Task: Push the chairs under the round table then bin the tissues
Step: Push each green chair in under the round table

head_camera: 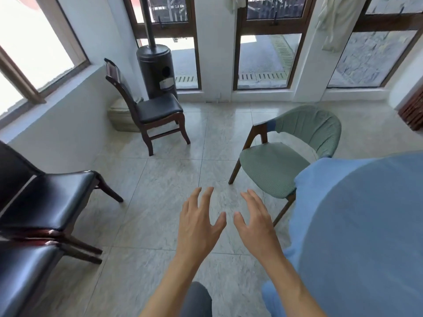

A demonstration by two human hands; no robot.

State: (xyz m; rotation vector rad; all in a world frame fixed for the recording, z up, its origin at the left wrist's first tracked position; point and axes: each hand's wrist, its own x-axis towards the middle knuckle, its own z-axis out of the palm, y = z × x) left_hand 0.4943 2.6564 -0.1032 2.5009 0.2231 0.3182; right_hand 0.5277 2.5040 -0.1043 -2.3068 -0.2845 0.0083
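- Head view: left hand [199, 225] and right hand [254, 221] both stretched forward, palms down, side by side over the bare floor [160, 202], thumbs nearly meeting.
- Grip: fingers spread and relaxed on both, holding nothing, touching nothing.
- Round table [366, 236] at near right, under a blue cloth; only part of it in frame.
- Chairs, 4 counted:
- 1 green chair [274, 165], right of centre, just beside the table edge, seat facing left, mostly not under the table.
- 1 dark wooden chair [158, 110] with black seat, far left of centre, well apart from the table.
- 2 black-seated chairs at near left by the wall, one [45, 197] behind the other [20, 271].
- 1 black heater [156, 69], far, behind the wooden chair.
- Tissues: can't tell where.
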